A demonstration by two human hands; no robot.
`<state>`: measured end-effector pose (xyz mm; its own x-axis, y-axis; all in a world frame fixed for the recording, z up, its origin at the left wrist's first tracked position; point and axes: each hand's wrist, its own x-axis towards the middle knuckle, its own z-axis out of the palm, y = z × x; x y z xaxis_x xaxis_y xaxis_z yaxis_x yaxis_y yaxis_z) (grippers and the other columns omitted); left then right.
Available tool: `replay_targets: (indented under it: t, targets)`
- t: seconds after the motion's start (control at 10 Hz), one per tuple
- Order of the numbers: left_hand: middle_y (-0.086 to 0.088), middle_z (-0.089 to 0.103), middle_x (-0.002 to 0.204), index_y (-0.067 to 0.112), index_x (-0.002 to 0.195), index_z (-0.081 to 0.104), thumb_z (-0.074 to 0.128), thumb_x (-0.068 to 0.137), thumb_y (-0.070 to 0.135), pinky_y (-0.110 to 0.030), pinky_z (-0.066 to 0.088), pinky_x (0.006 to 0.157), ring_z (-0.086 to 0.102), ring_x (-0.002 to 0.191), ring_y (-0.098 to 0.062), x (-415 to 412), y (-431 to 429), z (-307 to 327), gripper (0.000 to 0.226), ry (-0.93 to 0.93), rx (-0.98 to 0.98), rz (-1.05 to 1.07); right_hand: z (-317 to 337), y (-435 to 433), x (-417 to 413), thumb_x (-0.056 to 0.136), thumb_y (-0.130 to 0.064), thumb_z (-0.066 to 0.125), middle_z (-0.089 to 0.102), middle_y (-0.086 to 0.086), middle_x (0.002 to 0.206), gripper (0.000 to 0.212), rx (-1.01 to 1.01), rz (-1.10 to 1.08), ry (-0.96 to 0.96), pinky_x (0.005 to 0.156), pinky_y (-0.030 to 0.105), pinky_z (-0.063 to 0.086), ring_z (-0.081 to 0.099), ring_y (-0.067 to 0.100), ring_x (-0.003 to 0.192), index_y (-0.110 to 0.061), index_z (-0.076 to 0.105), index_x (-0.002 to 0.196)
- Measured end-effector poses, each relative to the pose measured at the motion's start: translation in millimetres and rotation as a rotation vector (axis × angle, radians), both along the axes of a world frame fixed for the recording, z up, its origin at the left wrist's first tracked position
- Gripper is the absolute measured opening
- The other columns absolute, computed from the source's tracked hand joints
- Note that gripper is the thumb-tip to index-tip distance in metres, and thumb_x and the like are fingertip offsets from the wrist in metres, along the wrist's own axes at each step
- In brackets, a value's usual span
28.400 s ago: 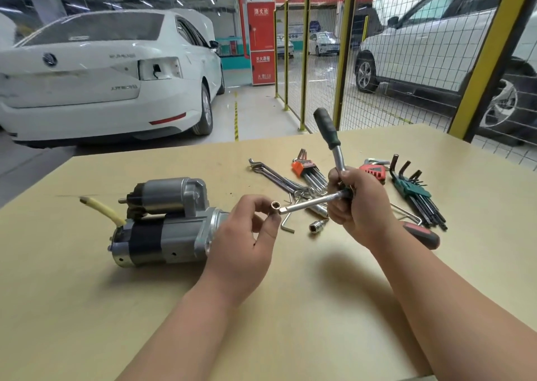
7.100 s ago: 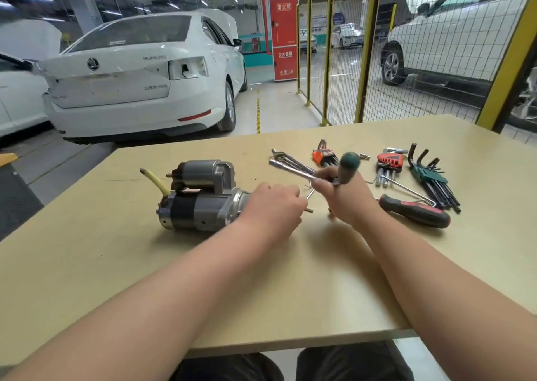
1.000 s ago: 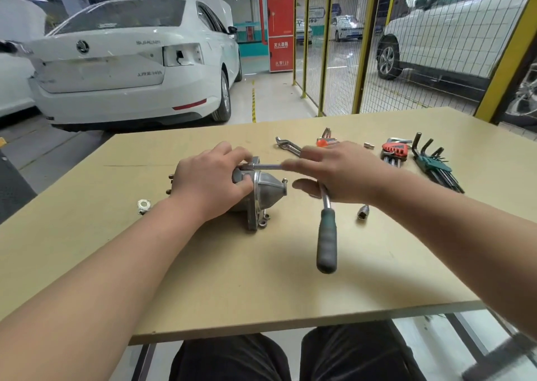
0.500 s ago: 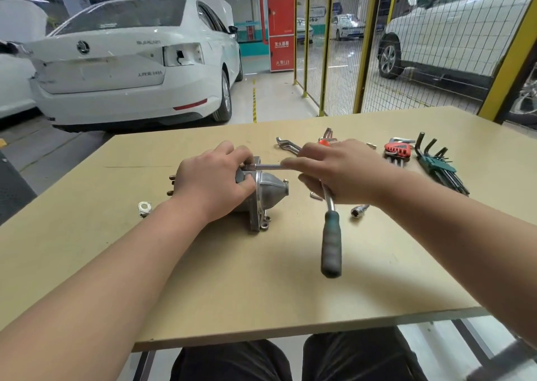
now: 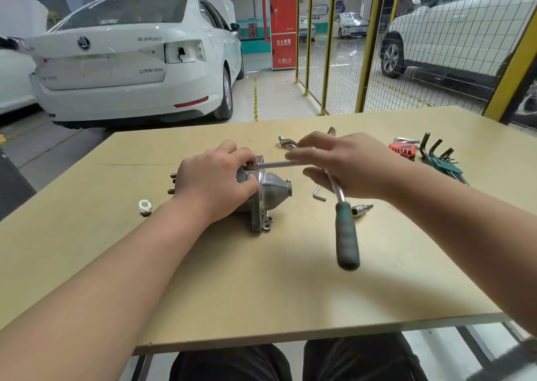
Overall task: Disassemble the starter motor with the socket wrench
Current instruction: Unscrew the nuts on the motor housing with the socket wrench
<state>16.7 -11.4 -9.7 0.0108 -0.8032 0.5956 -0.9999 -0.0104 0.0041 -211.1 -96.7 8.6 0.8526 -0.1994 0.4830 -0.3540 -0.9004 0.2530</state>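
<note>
- On the table (image 5: 261,293), at its middle, we are starting with the right hand (image 5: 351,167). It is holding the socket wrench (image 5: 338,190) at its bend, forefinger lying along the shaft (image 5: 279,164) and thumb below. Blur is hiding the other fingers.
- The shaft is running level and leftward from that hand, straight across us. Its far end is reaching the top of the starter motor (image 5: 274,190) flange, just beside the left fingertips. We cannot tell whether it is seating on a bolt head, because those fingers are covering it.
- The green handle (image 5: 345,235) is pointing toward us, roughly square to the shaft.
- The left hand (image 5: 215,183) is gripping the motor body from above, fingers curling over the top and pinning it to the board.
- The motor is lying left to right, nose cone pointing at the right hand, so its long axis is running parallel with the shaft.
- We are judging the next move to be a swing of the handle about that shared line. The right hand would be turning while the left is only bracing.
- Further out, a loose socket (image 5: 360,208) and a single hex key (image 5: 319,193) are lying near the nose. A nut (image 5: 144,206) is sitting left of the left wrist.
- The only holders we are seeing are the red clip (image 5: 402,148) and the green clip (image 5: 443,165), each carrying its hex keys, well apart at far right.
</note>
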Motion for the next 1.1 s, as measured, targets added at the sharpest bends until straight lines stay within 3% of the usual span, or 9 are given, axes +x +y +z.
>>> replay_targets:
  t: [0.2,0.3,0.4,0.5,0.6,0.7,0.9,1.0,1.1]
  targets:
    - [0.009,0.055,0.086,0.033,0.095,0.064,0.042,0.074,0.043,-0.023,0.023,0.053,0.056,0.072,-0.019,-0.1,-0.2,-1.8,0.032,-0.005,-0.015,0.003,7.7,2.5,20.5,0.096,-0.036,0.044,0.064,0.006,0.060,0.031,2.102,-0.218,-0.671,0.028,0.014,0.023,0.024,0.006,0.027,-0.008,0.057,0.099]
    - [0.009,0.055,0.085,0.033,0.093,0.062,0.044,0.073,0.042,-0.023,0.025,0.053,0.056,0.071,-0.019,0.0,-0.2,-1.0,0.028,0.002,-0.021,-0.003,0.3,7.7,14.7,0.097,-0.029,0.047,0.069,0.006,0.068,0.025,1.461,-0.130,-0.500,0.035,0.023,0.038,0.039,0.013,0.034,-0.011,0.064,0.102]
    - [0.009,0.056,0.086,0.034,0.092,0.057,0.045,0.073,0.042,-0.024,0.028,0.054,0.055,0.071,-0.019,-0.5,0.1,-0.4,0.024,0.028,-0.010,-0.009,-5.7,1.5,0.0,0.094,-0.026,0.049,0.068,0.009,0.104,0.029,0.048,0.018,-0.075,0.055,0.041,0.054,0.064,0.026,0.067,-0.014,0.066,0.115]
    - [0.009,0.055,0.087,0.034,0.093,0.058,0.045,0.074,0.043,-0.024,0.028,0.055,0.055,0.072,-0.019,-1.4,-1.2,-0.7,0.024,0.022,-0.003,-0.003,-8.2,-7.7,-0.8,0.093,-0.028,0.056,0.066,0.007,0.113,0.037,0.157,-0.055,-0.065,0.060,0.038,0.055,0.068,0.027,0.074,-0.016,0.056,0.127]
    - [0.008,0.054,0.087,0.032,0.094,0.061,0.048,0.078,0.042,-0.025,0.025,0.054,0.056,0.074,-0.020,-1.1,-2.1,-1.7,0.023,0.000,-0.002,0.018,4.6,-3.5,17.8,0.097,-0.034,0.049,0.073,0.007,0.082,0.023,1.484,-0.314,-0.475,0.035,0.019,0.036,0.040,0.011,0.032,-0.014,0.053,0.106]
    - [0.008,0.054,0.087,0.032,0.093,0.062,0.042,0.075,0.044,-0.025,0.025,0.054,0.055,0.073,-0.019,-2.2,-1.5,-1.9,0.030,-0.005,-0.010,0.028,12.6,-2.8,19.7,0.098,-0.040,0.043,0.065,0.008,0.060,0.035,1.871,-0.239,-0.560,0.030,0.015,0.025,0.024,0.008,0.026,-0.009,0.058,0.090]
    - [0.011,0.048,0.089,0.041,0.106,0.060,0.045,0.080,0.046,-0.025,0.024,0.056,0.054,0.081,-0.016,1.3,-5.3,1.1,0.031,-0.032,0.073,0.017,-10.6,4.1,-1.5,0.091,-0.018,0.059,0.066,0.014,0.087,0.025,-0.097,0.101,-0.006,0.049,0.041,0.053,0.062,0.033,0.060,-0.009,0.068,0.112]
    - [0.012,0.044,0.086,0.041,0.107,0.062,0.042,0.080,0.048,-0.025,0.022,0.055,0.052,0.079,-0.014,2.0,-5.8,2.3,0.034,-0.050,0.076,0.021,-20.9,4.4,-3.8,0.088,-0.014,0.064,0.067,0.016,0.092,0.031,-0.040,0.093,-0.014,0.055,0.041,0.054,0.064,0.034,0.068,-0.006,0.065,0.118]
    - [0.011,0.047,0.084,0.039,0.101,0.065,0.038,0.076,0.048,-0.023,0.023,0.054,0.052,0.076,-0.014,0.1,-4.5,1.0,0.038,-0.033,0.040,0.024,-14.4,11.4,11.1,0.092,-0.020,0.059,0.070,0.003,0.076,0.018,0.854,-0.103,-0.356,0.052,0.029,0.046,0.059,0.015,0.055,-0.017,0.066,0.108]
